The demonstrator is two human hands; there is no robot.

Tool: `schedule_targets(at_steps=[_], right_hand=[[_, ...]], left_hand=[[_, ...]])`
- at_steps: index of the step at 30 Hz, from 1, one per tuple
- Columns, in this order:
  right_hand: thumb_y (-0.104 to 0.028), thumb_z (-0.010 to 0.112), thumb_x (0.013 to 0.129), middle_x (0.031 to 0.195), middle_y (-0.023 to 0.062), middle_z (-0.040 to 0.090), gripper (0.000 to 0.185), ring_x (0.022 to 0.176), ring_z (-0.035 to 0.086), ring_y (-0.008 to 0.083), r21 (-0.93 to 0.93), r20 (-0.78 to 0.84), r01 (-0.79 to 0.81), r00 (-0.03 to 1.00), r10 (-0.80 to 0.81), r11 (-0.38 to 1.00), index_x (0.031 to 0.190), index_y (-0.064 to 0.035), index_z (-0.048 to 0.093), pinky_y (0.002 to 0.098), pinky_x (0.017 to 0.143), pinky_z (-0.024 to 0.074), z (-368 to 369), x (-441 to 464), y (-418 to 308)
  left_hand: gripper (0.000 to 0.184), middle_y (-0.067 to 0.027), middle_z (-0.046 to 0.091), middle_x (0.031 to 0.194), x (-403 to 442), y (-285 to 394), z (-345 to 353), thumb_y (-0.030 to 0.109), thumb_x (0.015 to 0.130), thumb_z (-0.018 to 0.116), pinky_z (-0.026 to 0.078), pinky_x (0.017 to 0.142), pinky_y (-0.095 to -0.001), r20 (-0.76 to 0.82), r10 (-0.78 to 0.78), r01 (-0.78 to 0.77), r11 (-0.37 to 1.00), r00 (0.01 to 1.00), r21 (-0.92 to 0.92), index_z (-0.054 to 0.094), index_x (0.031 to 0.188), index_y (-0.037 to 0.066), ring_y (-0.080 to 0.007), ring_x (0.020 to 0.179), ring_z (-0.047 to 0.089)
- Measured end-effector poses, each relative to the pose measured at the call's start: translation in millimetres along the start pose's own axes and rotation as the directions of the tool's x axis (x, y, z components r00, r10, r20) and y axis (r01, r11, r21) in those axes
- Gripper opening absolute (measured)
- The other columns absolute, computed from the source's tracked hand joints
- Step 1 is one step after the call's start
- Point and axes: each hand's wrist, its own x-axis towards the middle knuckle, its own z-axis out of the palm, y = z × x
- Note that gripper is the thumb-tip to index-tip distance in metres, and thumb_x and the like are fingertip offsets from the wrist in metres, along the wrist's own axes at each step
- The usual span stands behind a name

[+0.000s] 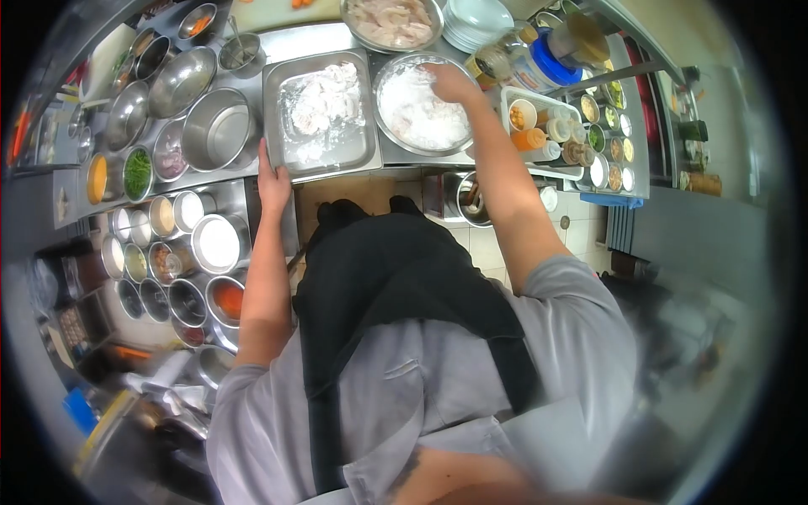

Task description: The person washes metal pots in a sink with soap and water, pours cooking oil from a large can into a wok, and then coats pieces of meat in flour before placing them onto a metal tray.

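My right hand [452,84] reaches into a round metal bowl [381,126] of white flour-like powder [425,118]. Its fingertips are sunk in the powder, so their grip and anything in them are hidden. Left of the bowl lies a rectangular metal tray [367,143], holding pale pieces coated in white powder [324,105]. At the tray's lower left corner is my left hand [273,178], fingers stretched along the outer edge and seemingly touching it. Behind the powder bowl stands another bowl [349,21] filled with pale raw meat strips [394,21].
Stacked white plates [475,23] and a blue-lidded tub [547,67] stand at the back right. A white bin [539,166] of sauce bottles sits beside the bowl. Metal pots [220,126] crowd the left, with several ingredient containers [216,244] below them.
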Motion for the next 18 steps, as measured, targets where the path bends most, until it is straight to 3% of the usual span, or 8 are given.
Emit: schedule_targets(at_steps=[2, 3, 4, 6, 7, 11, 16, 18], right_hand=[[-0.013, 0.062, 0.081, 0.130, 0.0195, 0.063, 0.060, 0.117, 0.061, 0.0338, 0.086, 0.245, 0.090, 0.963, -0.109, 0.992, 0.140, -0.0172, 0.055, 0.0423, 0.101, 0.0477, -10, -6, 11], [-0.015, 0.068, 0.078, 0.133, 0.0192, 0.061, 0.066, 0.119, 0.060, 0.0322, 0.033, 0.299, 0.162, 0.940, -0.164, 0.986, 0.142, -0.0183, 0.053, 0.0413, 0.101, 0.0478, -14, -13, 6], [-0.015, 0.068, 0.078, 0.133, 0.0192, 0.061, 0.066, 0.119, 0.060, 0.0322, 0.032, 0.296, 0.158, 0.942, -0.160, 0.987, 0.142, -0.0183, 0.053, 0.0413, 0.101, 0.0478, -3, -14, 9], [-0.017, 0.074, 0.075, 0.133, 0.0174, 0.061, 0.071, 0.119, 0.060, 0.0312, -0.167, 0.200, 0.259, 0.954, -0.225, 0.951, 0.142, -0.0194, 0.053, 0.0416, 0.100, 0.0484, 24, -19, 10], [-0.012, 0.072, 0.075, 0.129, 0.0159, 0.063, 0.066, 0.116, 0.061, 0.0315, -0.136, 0.160, 0.175, 0.975, -0.153, 0.975, 0.139, -0.0175, 0.056, 0.0423, 0.098, 0.0493, 30, -18, 8], [-0.003, 0.061, 0.077, 0.128, 0.0170, 0.064, 0.058, 0.118, 0.060, 0.0330, -0.092, 0.145, 0.189, 0.974, -0.174, 0.978, 0.134, -0.0143, 0.060, 0.0420, 0.099, 0.0490, -9, -13, -1], [-0.009, 0.058, 0.078, 0.133, 0.0198, 0.061, 0.063, 0.122, 0.057, 0.0354, 0.032, 0.133, 0.107, 0.985, -0.111, 0.994, 0.141, -0.0178, 0.055, 0.0410, 0.104, 0.0458, -34, -9, 4], [-0.009, 0.059, 0.079, 0.131, 0.0179, 0.062, 0.059, 0.120, 0.058, 0.0353, 0.024, 0.238, 0.168, 0.956, -0.169, 0.985, 0.138, -0.0171, 0.058, 0.0417, 0.102, 0.0464, -37, -4, 5]], left_hand=[[0.075, -0.0268, 0.048, 0.145, -3, 15, -6, 0.002, 0.085, 0.045, 0.045, 0.099, -0.0398, 0.032, -0.060, 0.061, 0.997, 0.998, -0.036, 0.025, 0.156, 0.012, -0.0409, 0.118, 0.058], [0.075, -0.0267, 0.048, 0.145, -3, 22, -8, 0.002, 0.085, 0.045, 0.044, 0.101, -0.0404, 0.064, -0.113, 0.117, 0.991, 0.992, -0.071, 0.025, 0.156, 0.012, -0.0417, 0.123, 0.056], [0.075, -0.0267, 0.048, 0.145, -2, 19, -6, 0.002, 0.085, 0.045, 0.044, 0.101, -0.0404, 0.068, -0.108, 0.113, 0.991, 0.992, -0.072, 0.025, 0.156, 0.012, -0.0417, 0.123, 0.056], [0.075, -0.0262, 0.048, 0.145, 0, 11, -3, 0.002, 0.085, 0.045, 0.044, 0.102, -0.0410, 0.020, -0.006, 0.007, 0.999, 1.000, -0.052, 0.024, 0.156, 0.012, -0.0415, 0.123, 0.056], [0.075, -0.0262, 0.048, 0.145, 0, 8, -1, 0.002, 0.085, 0.045, 0.044, 0.102, -0.0410, 0.021, -0.003, 0.004, 0.999, 1.000, -0.054, 0.024, 0.156, 0.012, -0.0415, 0.123, 0.056], [0.075, -0.0266, 0.049, 0.144, -1, 1, -2, 0.003, 0.085, 0.046, 0.044, 0.101, -0.0413, 0.010, 0.021, -0.021, 0.999, 1.000, -0.031, 0.024, 0.157, 0.012, -0.0414, 0.122, 0.057], [0.075, -0.0266, 0.048, 0.145, -2, 15, -5, 0.003, 0.086, 0.046, 0.043, 0.103, -0.0416, 0.046, -0.035, 0.037, 0.998, 0.998, -0.041, 0.024, 0.156, 0.012, -0.0412, 0.124, 0.055], [0.074, -0.0263, 0.047, 0.145, -1, 15, -5, 0.003, 0.086, 0.045, 0.043, 0.104, -0.0412, 0.036, -0.036, 0.037, 0.999, 0.999, -0.032, 0.024, 0.156, 0.011, -0.0410, 0.126, 0.054]])
